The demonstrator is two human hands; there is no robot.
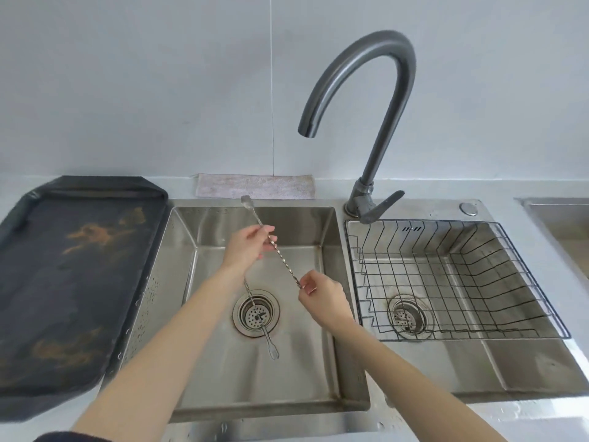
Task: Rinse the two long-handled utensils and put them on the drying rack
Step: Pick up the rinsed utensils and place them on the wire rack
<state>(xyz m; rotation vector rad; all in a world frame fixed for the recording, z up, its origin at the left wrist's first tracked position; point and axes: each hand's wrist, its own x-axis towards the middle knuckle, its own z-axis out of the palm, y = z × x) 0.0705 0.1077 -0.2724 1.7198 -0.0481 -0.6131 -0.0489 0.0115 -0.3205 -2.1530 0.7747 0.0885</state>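
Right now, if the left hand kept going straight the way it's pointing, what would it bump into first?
The left hand, holding the twisted-handle bar fork, points up and away toward the back of the sink. It would likely meet the sink's back wall first, then the folded cloth behind it; depth is uncertain.

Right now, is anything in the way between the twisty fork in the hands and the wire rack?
Nothing visible. Both hands, left hand and right hand, hold the twisted fork over the left basin. The drying rack sits open-topped in the right basin, with only the low divider between.
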